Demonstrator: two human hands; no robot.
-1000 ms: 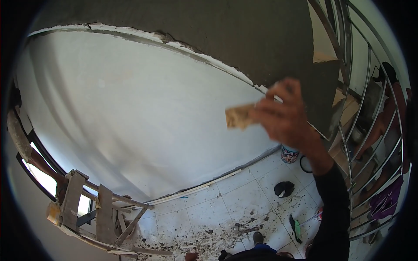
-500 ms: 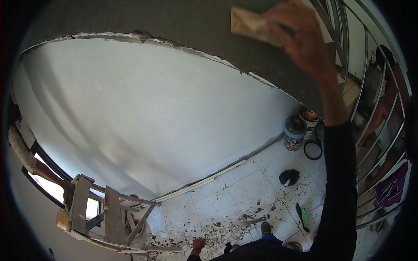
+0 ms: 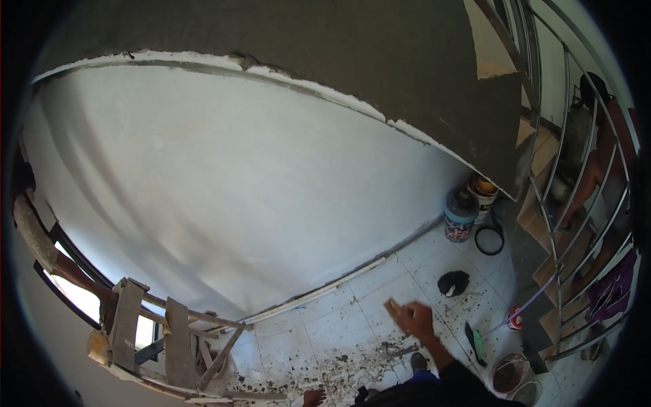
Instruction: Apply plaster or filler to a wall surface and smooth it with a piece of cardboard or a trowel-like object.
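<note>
My right hand [image 3: 419, 321] is closed around a tan sponge-like block [image 3: 392, 311], seen nearly edge-on. It hangs in the air above the tiled floor, apart from any wall. Higher up spreads a band of damp-looking grey plaster [image 3: 305, 34], its ragged lower edge rimmed with white. A smooth white wall [image 3: 237, 176] lies below that edge. At the lower rim, partly cut off, my left hand [image 3: 314, 398] is too small for its fingers to be read. No object shows in it.
A wooden scaffold [image 3: 178, 332] stands at lower left, with another person's foot [image 3: 107, 305] on it. Rubble [image 3: 339, 359] litters the tiles. Buckets [image 3: 461, 214], a black bag-like lump [image 3: 453, 283] and a green-black tool [image 3: 475, 342] lie rightward. Beyond the metal railing [image 3: 557, 271], another person [image 3: 597, 163] bends over stairs.
My right hand has come down from the grey plaster to above the floor, still holding the tan sponge-like block. The left hand has dropped slightly towards the lower rim.
</note>
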